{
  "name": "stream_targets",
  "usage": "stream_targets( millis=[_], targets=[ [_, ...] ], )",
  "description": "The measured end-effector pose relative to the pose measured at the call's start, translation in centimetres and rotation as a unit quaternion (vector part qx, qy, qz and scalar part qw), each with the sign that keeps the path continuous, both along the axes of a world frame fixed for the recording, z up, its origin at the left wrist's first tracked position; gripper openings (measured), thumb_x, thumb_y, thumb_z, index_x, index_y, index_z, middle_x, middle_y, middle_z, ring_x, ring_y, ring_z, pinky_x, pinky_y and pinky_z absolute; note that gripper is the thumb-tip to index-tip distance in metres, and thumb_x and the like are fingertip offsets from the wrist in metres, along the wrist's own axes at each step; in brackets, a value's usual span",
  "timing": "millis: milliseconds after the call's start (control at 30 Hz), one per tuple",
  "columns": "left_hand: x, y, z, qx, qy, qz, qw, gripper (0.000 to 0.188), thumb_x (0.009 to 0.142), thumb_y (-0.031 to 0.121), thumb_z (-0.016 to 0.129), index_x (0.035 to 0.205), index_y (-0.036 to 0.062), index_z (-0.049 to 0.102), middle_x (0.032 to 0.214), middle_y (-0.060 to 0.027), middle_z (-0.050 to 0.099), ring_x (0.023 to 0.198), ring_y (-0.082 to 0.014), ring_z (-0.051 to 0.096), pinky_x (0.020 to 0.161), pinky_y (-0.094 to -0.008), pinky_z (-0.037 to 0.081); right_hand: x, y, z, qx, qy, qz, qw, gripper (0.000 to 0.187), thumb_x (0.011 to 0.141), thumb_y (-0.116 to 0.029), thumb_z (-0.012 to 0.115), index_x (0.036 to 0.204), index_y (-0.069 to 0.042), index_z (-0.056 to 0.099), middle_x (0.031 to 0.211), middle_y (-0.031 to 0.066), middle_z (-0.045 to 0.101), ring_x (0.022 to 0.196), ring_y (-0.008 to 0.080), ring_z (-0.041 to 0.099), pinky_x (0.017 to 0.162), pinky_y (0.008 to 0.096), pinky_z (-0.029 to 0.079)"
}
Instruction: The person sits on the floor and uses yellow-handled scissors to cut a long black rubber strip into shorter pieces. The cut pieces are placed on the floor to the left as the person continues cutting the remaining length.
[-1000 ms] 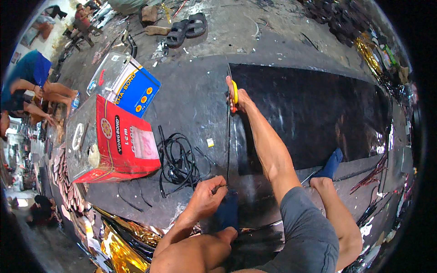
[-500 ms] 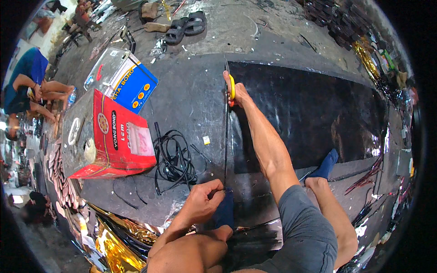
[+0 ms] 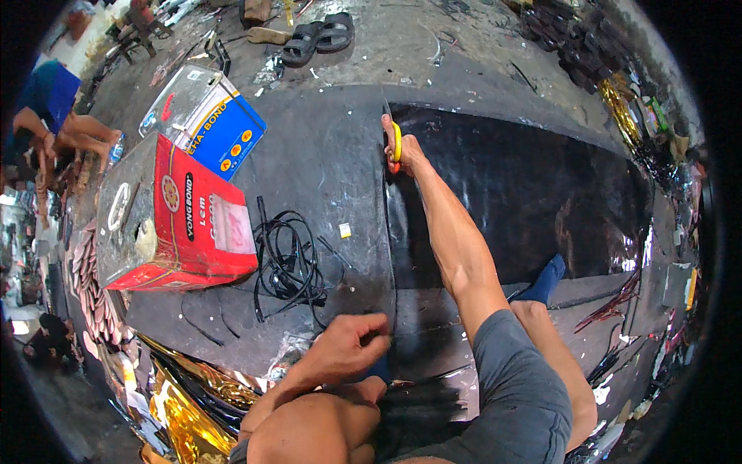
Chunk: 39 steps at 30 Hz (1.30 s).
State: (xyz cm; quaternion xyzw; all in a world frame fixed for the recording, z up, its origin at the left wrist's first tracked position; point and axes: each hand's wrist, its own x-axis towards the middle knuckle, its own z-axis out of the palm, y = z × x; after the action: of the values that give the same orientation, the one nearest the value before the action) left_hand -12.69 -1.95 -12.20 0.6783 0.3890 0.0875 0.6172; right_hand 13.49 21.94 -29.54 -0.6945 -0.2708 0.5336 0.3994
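Note:
My right hand (image 3: 403,151) is stretched far forward, closed around scissors with yellow and orange handles (image 3: 397,143). The blades point away from me, at the far left corner of a wide, shiny black sheet (image 3: 525,193). That sheet lies flat on a dark grey mat (image 3: 332,147), its left edge running back toward me. Nearer my body, my left hand (image 3: 352,344) hovers above my left foot with its fingers curled in. Whatever it pinches is blurred and cannot be made out. My right foot, in a blue sock (image 3: 547,280), rests at the sheet's near edge.
A red box-shaped can (image 3: 189,220) and a blue-and-white one (image 3: 220,127) stand at left. Near them lie coiled black strips (image 3: 290,263) and a small pale tag (image 3: 345,230). Black sandals (image 3: 318,39) are farther off; gold foil (image 3: 174,402) lies near left. Another person (image 3: 58,116) sits at far left.
My left hand has shifted slightly down, away from the sheet's edge line where it was pinching. The scissors stay at the far corner in my right hand. The whole view has shifted slightly.

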Motion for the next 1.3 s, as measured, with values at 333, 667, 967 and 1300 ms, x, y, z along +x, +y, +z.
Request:
stream_targets(
  millis=[333, 667, 967, 1300],
  targets=[
    [-0.9, 5.7, 5.4, -0.017, -0.014, -0.349, 0.937, 0.014, 0.082, 0.013, 0.057, 0.076, 0.0010, 0.053, 0.058, -0.0126, 0.050, 0.051, -0.0180, 0.049, 0.052, -0.0372, 0.042, 0.0, -13.3, 1.9, -0.018, 0.133, 0.108, 0.985, 0.074, 0.086, -0.077, 0.030, 0.064, -0.008, 0.046, 0.045, 0.0004, 0.040, 0.036, 0.0126, 0.042, 0.037, 0.0275, 0.036],
    [6.7, 25.7, 5.7, 0.611, -0.159, 0.326, 0.704, 0.018, 0.084, 0.014, 0.061, 0.099, 0.0039, 0.060, 0.101, -0.0161, 0.059, 0.094, -0.0278, 0.060, 0.077, -0.0401, 0.049, -2.6, -30.8, 3.7, -0.101, 0.091, -0.027, 0.990, 0.075, 0.087, -0.074, 0.036, 0.073, -0.003, 0.053, 0.052, 0.0019, 0.044, 0.041, 0.0129, 0.044, 0.042, 0.0271, 0.038],
    [2.1, 12.0, -20.4, 0.441, 0.278, 0.084, 0.849, 0.028, 0.079, 0.005, 0.060, 0.107, 0.0077, 0.062, 0.111, -0.0168, 0.053, 0.103, -0.0373, 0.056, 0.084, -0.0484, 0.051, -4.4, -34.8, 7.8, -0.035, 0.105, -0.053, 0.992, 0.067, 0.093, -0.065, 0.038, 0.079, -0.002, 0.055, 0.055, 0.0014, 0.046, 0.042, 0.0115, 0.046, 0.042, 0.0272, 0.040],
    [4.4, 7.8, -17.3, 0.288, 0.151, 0.207, 0.923, 0.026, 0.076, 0.007, 0.066, 0.101, 0.0064, 0.062, 0.088, -0.0075, 0.065, 0.076, -0.0263, 0.064, 0.065, -0.0385, 0.050, -5.1, -38.4, 14.1, -0.025, 0.156, -0.080, 0.984, 0.050, 0.089, -0.052, 0.059, 0.075, -0.004, 0.055, 0.054, -0.0007, 0.047, 0.042, 0.0094, 0.048, 0.040, 0.0238, 0.040]
  ],
)
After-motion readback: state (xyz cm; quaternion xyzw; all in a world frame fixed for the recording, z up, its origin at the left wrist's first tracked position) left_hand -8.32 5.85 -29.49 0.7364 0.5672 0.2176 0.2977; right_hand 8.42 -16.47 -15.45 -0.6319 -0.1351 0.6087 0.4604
